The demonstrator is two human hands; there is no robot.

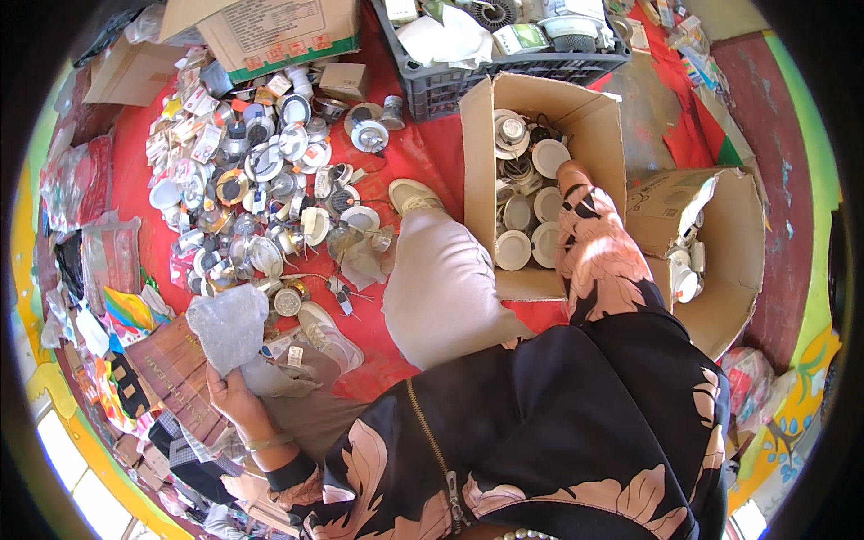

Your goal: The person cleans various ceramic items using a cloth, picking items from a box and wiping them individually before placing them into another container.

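My left hand is closed on the lower edge of a translucent whitish plastic bag, low at the left by my shoe. Some of its fingers are behind the bag. My right hand reaches into an open cardboard box and is closed at the right edge of a round white downlight; its fingertips are mostly hidden. More white-faced downlights lie side by side in the box, with dark-backed ones and wires toward its far end.
A large heap of loose downlights and small boxes covers the red floor sheet at left. A dark plastic crate stands far. Another open carton is at right, a printed carton far left, and a brown box near left.
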